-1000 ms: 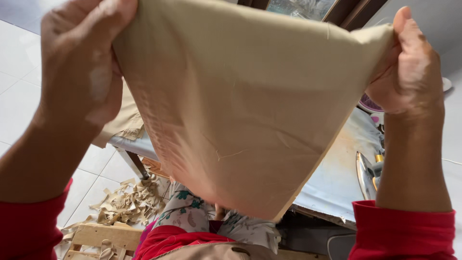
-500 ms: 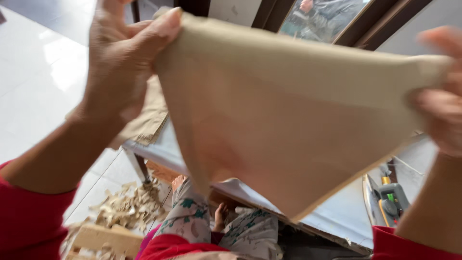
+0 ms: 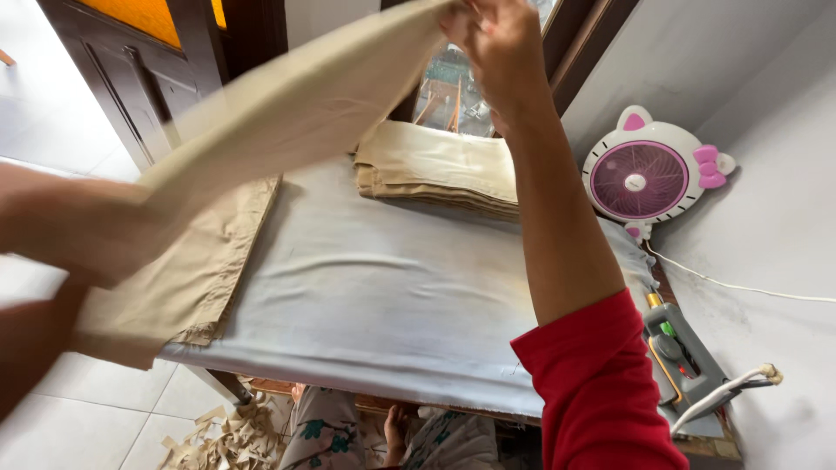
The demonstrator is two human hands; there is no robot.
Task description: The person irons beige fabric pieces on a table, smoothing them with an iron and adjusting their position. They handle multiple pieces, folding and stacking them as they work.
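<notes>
The beige cloth panel (image 3: 287, 113), previously stretched upright before the camera, now swings leftward above the grey-covered counter (image 3: 392, 296), right hand (image 3: 496, 43) pinching its far corner, left hand (image 3: 61, 226) blurred, grip indiscernible.

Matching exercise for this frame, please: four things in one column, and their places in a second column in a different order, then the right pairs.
Things:
1. beige cloth
2. folded stack
3. fan
4. scraps

Places:
A. on the floor under the table's near edge
B. against the wall at the table's right end
C. held up between both hands above the table
D. lying at the far side of the padded table

Pairs: 1-C, 2-D, 3-B, 4-A
</notes>
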